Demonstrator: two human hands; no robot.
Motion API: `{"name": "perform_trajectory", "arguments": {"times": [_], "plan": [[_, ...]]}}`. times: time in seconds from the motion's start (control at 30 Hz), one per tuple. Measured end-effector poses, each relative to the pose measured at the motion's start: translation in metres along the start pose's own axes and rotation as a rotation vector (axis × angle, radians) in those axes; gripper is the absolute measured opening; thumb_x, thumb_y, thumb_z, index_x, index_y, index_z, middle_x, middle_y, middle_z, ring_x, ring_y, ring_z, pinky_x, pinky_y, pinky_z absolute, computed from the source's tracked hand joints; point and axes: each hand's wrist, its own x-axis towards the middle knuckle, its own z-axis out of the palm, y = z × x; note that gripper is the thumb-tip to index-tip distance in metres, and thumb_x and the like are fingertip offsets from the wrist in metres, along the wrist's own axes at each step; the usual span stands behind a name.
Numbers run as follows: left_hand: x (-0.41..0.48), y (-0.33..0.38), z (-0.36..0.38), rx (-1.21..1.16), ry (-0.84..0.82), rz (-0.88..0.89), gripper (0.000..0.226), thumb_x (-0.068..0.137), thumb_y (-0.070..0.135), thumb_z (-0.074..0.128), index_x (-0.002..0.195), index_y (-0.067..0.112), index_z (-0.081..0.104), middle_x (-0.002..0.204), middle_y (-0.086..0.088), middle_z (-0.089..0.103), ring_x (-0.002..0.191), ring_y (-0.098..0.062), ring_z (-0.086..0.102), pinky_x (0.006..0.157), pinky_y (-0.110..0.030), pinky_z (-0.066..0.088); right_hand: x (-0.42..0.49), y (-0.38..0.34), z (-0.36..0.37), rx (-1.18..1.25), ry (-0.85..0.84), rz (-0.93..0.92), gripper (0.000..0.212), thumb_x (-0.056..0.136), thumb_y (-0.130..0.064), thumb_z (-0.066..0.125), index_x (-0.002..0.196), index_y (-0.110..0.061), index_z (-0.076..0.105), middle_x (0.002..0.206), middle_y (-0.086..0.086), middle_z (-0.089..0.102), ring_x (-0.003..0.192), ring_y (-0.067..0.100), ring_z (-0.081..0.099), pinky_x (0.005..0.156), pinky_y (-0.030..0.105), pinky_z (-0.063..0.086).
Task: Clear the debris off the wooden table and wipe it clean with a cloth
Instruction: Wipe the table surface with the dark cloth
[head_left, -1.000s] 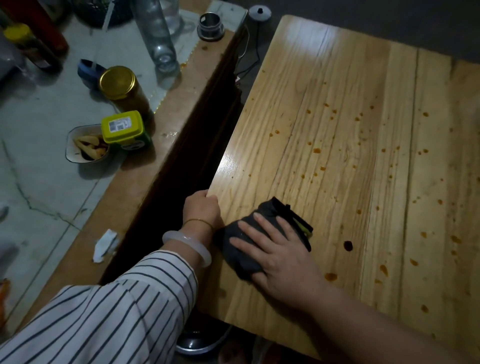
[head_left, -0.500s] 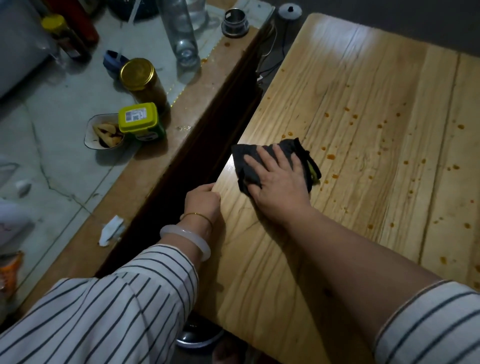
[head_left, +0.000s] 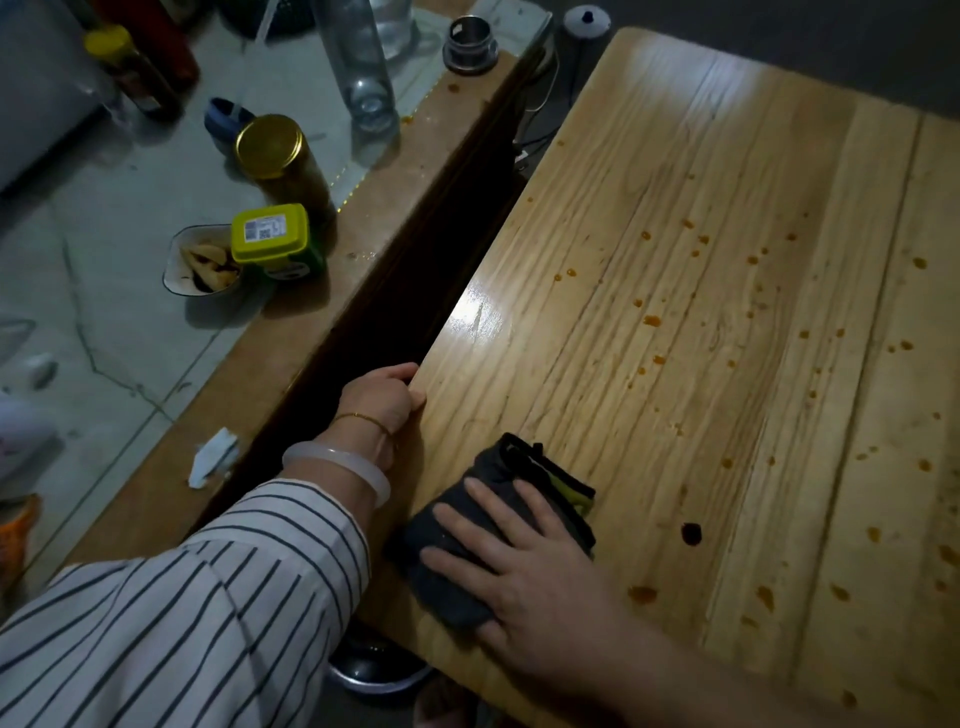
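Note:
The light wooden table (head_left: 701, 218) fills the right side of the view. Orange-brown sauce spots (head_left: 652, 320) are scattered over its middle and right, and one dark spot (head_left: 691, 533) lies near the front. A dark grey cloth (head_left: 498, 483) with a yellow-green trim lies flat near the table's front left corner. My right hand (head_left: 519, 566) presses on the cloth with straight, spread fingers. My left hand (head_left: 382, 397) grips the table's left edge, fingers curled under it and thumb on top.
A second table (head_left: 104, 322) stands to the left across a dark gap. On it are a gold-lidded jar (head_left: 283, 161), a yellow-lidded tub (head_left: 272, 239), a small dish of scraps (head_left: 205, 262), a clear bottle (head_left: 363, 67), a metal cup (head_left: 470, 44) and a crumpled tissue (head_left: 213, 457).
My right hand slid the cloth away along the left edge, then pulled it back toward the front left corner. My left hand stayed on the table edge.

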Motion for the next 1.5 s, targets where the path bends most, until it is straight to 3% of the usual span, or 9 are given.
{"name": "perform_trajectory", "arguments": {"times": [0.13, 0.23, 0.4, 0.67, 0.9, 1.07, 1.23, 1.37, 1.5], "plan": [[0.001, 0.001, 0.001, -0.013, 0.017, -0.011, 0.04, 0.09, 0.001, 0.054, 0.119, 0.028, 0.063, 0.108, -0.005, 0.059, 0.084, -0.015, 0.052, 0.07, -0.03, 0.042, 0.015, 0.015, -0.004, 0.019, 0.006, 0.045, 0.061, 0.082, -0.059, 0.055, 0.139, -0.039, 0.051, 0.152, -0.003, 0.044, 0.146, 0.029, 0.028, 0.113, 0.055, 0.015], [0.004, -0.003, 0.002, -0.023, 0.025, -0.01, 0.039, 0.09, -0.001, 0.053, 0.116, 0.026, 0.064, 0.116, -0.008, 0.06, 0.095, -0.02, 0.055, 0.084, -0.036, 0.048, 0.033, 0.039, -0.013, 0.014, -0.015, 0.143, 0.063, 0.083, -0.057, 0.042, 0.143, -0.038, 0.047, 0.154, -0.002, 0.04, 0.147, 0.028, 0.025, 0.114, 0.056, 0.015], [0.0, -0.002, 0.003, -0.02, 0.039, 0.03, 0.039, 0.092, -0.001, 0.051, 0.121, 0.022, 0.062, 0.11, -0.009, 0.062, 0.079, -0.015, 0.056, 0.062, -0.026, 0.043, 0.062, 0.096, -0.037, 0.034, -0.011, 0.347, 0.067, 0.086, -0.057, 0.02, 0.152, -0.044, 0.025, 0.163, -0.006, 0.019, 0.152, 0.024, 0.004, 0.12, 0.052, 0.001], [-0.005, -0.001, 0.006, -0.014, 0.078, 0.032, 0.04, 0.093, -0.001, 0.05, 0.125, 0.021, 0.061, 0.103, -0.005, 0.055, 0.073, -0.01, 0.05, 0.055, -0.023, 0.038, 0.066, 0.127, -0.05, 0.116, 0.066, 0.578, 0.061, 0.099, -0.053, 0.032, 0.156, -0.04, 0.012, 0.166, -0.007, 0.002, 0.151, 0.021, -0.011, 0.12, 0.049, -0.009], [-0.012, 0.001, 0.001, -0.01, 0.011, 0.006, 0.039, 0.094, 0.001, 0.049, 0.123, 0.024, 0.061, 0.1, -0.006, 0.057, 0.077, -0.014, 0.05, 0.068, -0.029, 0.041, 0.01, 0.044, -0.018, 0.106, 0.044, 0.297, 0.068, 0.087, -0.053, 0.042, 0.152, -0.037, 0.029, 0.163, -0.001, 0.018, 0.152, 0.028, 0.0, 0.118, 0.056, 0.001], [-0.012, 0.003, 0.001, 0.013, 0.017, -0.002, 0.037, 0.094, 0.003, 0.05, 0.121, 0.026, 0.062, 0.103, -0.005, 0.056, 0.077, -0.015, 0.049, 0.058, -0.028, 0.037, 0.002, 0.004, 0.001, 0.055, 0.053, 0.019, 0.064, 0.08, -0.055, 0.059, 0.141, -0.036, 0.051, 0.155, 0.0, 0.038, 0.149, 0.033, 0.018, 0.114, 0.057, 0.005], [-0.006, -0.007, 0.011, 0.041, 0.166, 0.139, 0.04, 0.091, 0.002, 0.053, 0.125, 0.022, 0.061, 0.122, -0.006, 0.057, 0.099, -0.017, 0.051, 0.083, -0.03, 0.042, 0.012, 0.028, -0.001, 0.064, 0.085, 0.027, 0.062, 0.081, -0.054, 0.062, 0.14, -0.038, 0.05, 0.153, -0.003, 0.042, 0.147, 0.028, 0.025, 0.114, 0.054, 0.011], [-0.002, -0.012, 0.02, 0.246, 0.265, 0.293, 0.056, 0.085, -0.005, 0.052, 0.134, 0.022, 0.051, 0.135, -0.004, 0.051, 0.123, -0.023, 0.048, 0.102, -0.039, 0.043, 0.023, 0.065, -0.016, 0.057, 0.081, 0.208, 0.061, 0.083, -0.053, 0.042, 0.142, -0.039, 0.048, 0.155, -0.004, 0.038, 0.148, 0.026, 0.023, 0.116, 0.053, 0.008], [-0.009, -0.01, 0.04, 0.416, 0.266, 0.503, 0.056, 0.088, -0.001, 0.048, 0.141, 0.017, 0.042, 0.147, -0.003, 0.038, 0.134, -0.021, 0.036, 0.113, -0.034, 0.028, 0.031, 0.113, -0.033, 0.08, 0.058, 0.361, 0.065, 0.086, -0.053, 0.027, 0.151, -0.043, 0.03, 0.163, -0.007, 0.019, 0.152, 0.023, 0.003, 0.12, 0.052, -0.001]]}}
